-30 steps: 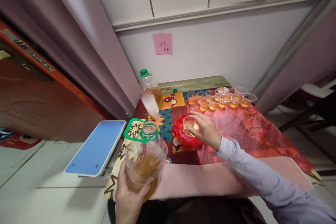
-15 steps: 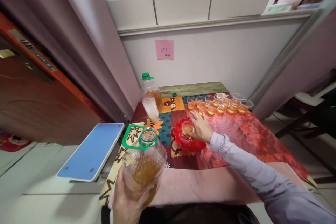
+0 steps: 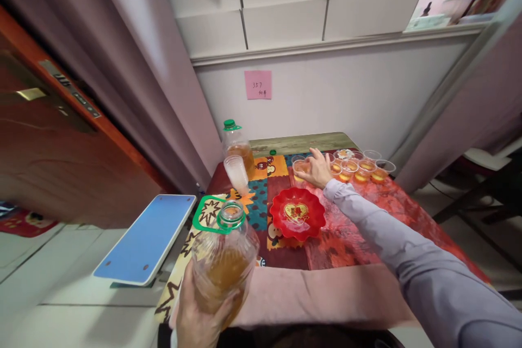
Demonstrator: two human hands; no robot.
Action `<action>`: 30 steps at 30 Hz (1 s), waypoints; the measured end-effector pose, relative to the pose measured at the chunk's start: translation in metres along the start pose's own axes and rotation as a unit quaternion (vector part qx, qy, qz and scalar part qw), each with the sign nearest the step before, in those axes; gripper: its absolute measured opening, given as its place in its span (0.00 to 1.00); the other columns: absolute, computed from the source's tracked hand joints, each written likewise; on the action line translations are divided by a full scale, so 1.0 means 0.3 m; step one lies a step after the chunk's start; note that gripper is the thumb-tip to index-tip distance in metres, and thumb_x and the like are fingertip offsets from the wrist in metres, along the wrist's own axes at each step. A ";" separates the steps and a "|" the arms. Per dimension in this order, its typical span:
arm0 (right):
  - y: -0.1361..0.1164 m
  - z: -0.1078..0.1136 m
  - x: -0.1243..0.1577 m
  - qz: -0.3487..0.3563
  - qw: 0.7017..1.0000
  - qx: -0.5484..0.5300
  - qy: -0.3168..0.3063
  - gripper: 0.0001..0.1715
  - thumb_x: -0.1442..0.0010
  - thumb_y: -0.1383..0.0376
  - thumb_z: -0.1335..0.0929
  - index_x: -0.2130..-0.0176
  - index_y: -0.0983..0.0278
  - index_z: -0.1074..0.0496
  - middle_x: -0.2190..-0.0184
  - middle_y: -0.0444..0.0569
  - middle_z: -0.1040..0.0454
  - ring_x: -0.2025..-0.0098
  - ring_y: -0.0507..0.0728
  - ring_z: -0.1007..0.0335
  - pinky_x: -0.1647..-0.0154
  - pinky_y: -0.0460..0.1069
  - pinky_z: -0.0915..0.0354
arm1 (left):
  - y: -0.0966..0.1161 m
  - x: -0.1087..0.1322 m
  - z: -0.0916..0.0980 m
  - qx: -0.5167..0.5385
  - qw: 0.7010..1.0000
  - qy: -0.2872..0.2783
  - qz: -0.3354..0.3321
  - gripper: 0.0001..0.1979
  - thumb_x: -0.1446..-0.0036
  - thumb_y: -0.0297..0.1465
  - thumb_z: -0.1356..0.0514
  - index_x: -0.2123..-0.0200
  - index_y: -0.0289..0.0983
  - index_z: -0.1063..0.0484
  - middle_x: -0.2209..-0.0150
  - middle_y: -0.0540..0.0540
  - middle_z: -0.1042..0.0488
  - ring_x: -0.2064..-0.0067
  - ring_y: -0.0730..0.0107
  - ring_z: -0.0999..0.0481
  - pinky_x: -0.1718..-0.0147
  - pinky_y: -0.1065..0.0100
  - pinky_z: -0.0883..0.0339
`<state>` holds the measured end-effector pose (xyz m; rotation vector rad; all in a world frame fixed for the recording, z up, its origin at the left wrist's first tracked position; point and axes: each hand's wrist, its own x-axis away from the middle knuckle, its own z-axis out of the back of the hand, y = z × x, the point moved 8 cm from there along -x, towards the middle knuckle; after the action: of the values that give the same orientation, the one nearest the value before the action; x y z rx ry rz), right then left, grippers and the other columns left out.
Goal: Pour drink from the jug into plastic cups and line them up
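Observation:
My left hand [image 3: 194,316] is wrapped round the base of a large clear jug [image 3: 224,258] of amber liquid. The jug is uncapped, has a green ring handle, and is held upright near the table's front left corner. My right hand [image 3: 318,169] reaches across to the far side of the table. Its fingers are round a small clear plastic cup [image 3: 298,165] of amber liquid at the left end of a row of filled cups [image 3: 367,165]. A red scalloped plate [image 3: 297,213] with a gold heart lies bare in the middle of the table.
A second bottle [image 3: 236,145] with a green cap stands at the back left, with a stack of clear cups [image 3: 237,173] leaning by it. A loose green cap [image 3: 272,152] lies nearby. A blue-topped stool [image 3: 147,236] stands to the left of the table, and a pink note [image 3: 258,85] hangs on the wall.
My right hand lifted the cup off the red plate and carried it back to the row of cups. The plate now lies bare. The jug has stayed in my left hand.

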<state>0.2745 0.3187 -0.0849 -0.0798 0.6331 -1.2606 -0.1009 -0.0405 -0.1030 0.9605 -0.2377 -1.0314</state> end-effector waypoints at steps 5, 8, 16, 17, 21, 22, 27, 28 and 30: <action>0.086 -0.092 -0.039 -0.042 0.998 0.022 -0.031 0.31 0.41 0.43 0.26 0.53 0.65 0.23 0.25 0.69 0.43 0.21 0.75 0.55 0.25 0.76 0.63 | -0.008 0.002 0.007 -0.012 1.000 0.001 -0.006 0.57 0.53 0.55 0.28 0.25 0.48 0.47 0.30 0.38 0.31 0.31 0.38 0.29 0.29 0.38 0.38; 0.104 -0.135 -0.031 -0.048 0.997 0.025 -0.055 0.32 0.40 0.43 0.26 0.51 0.66 0.23 0.24 0.69 0.45 0.21 0.75 0.56 0.25 0.76 0.64 | -0.027 0.000 0.004 -0.026 1.000 -0.017 0.002 0.57 0.52 0.53 0.28 0.24 0.50 0.50 0.30 0.38 0.32 0.32 0.38 0.28 0.31 0.36 0.36; 0.118 -0.185 -0.007 -0.053 0.996 0.030 -0.062 0.33 0.41 0.44 0.27 0.47 0.65 0.24 0.25 0.69 0.42 0.22 0.74 0.54 0.25 0.75 0.62 | -0.009 -0.002 0.003 -0.011 1.000 -0.005 -0.008 0.56 0.53 0.54 0.27 0.26 0.48 0.46 0.30 0.39 0.31 0.30 0.41 0.30 0.29 0.41 0.37; 0.117 -0.188 -0.007 -0.053 0.996 0.030 -0.061 0.35 0.41 0.44 0.27 0.46 0.66 0.25 0.26 0.69 0.42 0.22 0.75 0.53 0.25 0.75 0.62 | -0.013 -0.001 0.001 -0.007 1.000 -0.008 -0.004 0.56 0.53 0.54 0.27 0.26 0.48 0.46 0.29 0.39 0.32 0.30 0.41 0.30 0.29 0.41 0.37; 0.098 -0.175 -0.007 -0.055 0.996 0.028 -0.060 0.39 0.39 0.42 0.30 0.41 0.66 0.26 0.27 0.70 0.40 0.23 0.76 0.53 0.26 0.76 0.63 | -0.044 0.002 -0.002 0.006 1.000 -0.017 0.023 0.59 0.56 0.55 0.26 0.25 0.47 0.47 0.29 0.38 0.32 0.30 0.39 0.30 0.29 0.40 0.39; 0.089 -0.160 -0.004 -0.058 0.996 0.028 -0.058 0.40 0.38 0.42 0.30 0.40 0.67 0.27 0.27 0.70 0.40 0.23 0.77 0.52 0.26 0.76 0.63 | -0.047 0.003 -0.003 0.009 0.999 -0.019 0.026 0.59 0.56 0.55 0.26 0.25 0.47 0.47 0.29 0.37 0.32 0.30 0.39 0.30 0.29 0.40 0.39; 0.001 0.009 0.098 -0.015 0.999 0.012 0.033 0.39 0.32 0.45 0.33 0.34 0.68 0.31 0.29 0.69 0.35 0.26 0.74 0.43 0.27 0.69 0.50 | -0.019 0.013 -0.003 0.031 0.999 -0.011 0.008 0.56 0.52 0.53 0.27 0.26 0.47 0.47 0.29 0.38 0.33 0.30 0.44 0.29 0.29 0.45 0.38; -0.012 0.037 0.141 -0.001 0.999 -0.002 0.045 0.36 0.30 0.46 0.35 0.34 0.66 0.30 0.31 0.66 0.31 0.30 0.72 0.37 0.30 0.65 0.43 | -0.014 0.016 -0.002 0.030 1.000 -0.007 0.008 0.56 0.52 0.54 0.27 0.26 0.47 0.46 0.29 0.38 0.33 0.30 0.44 0.30 0.29 0.46 0.38; 0.002 0.058 0.239 -0.021 0.999 -0.018 0.037 0.30 0.27 0.48 0.37 0.37 0.62 0.27 0.40 0.63 0.23 0.42 0.68 0.24 0.43 0.59 0.32 | -0.009 0.019 -0.001 0.028 1.000 -0.004 0.014 0.56 0.52 0.54 0.27 0.26 0.47 0.47 0.29 0.38 0.34 0.30 0.44 0.30 0.28 0.45 0.39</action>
<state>0.2948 0.2493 -0.0994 -0.0779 0.7208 -1.2974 -0.0993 -0.0453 -0.1066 1.0009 -0.2868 -1.0077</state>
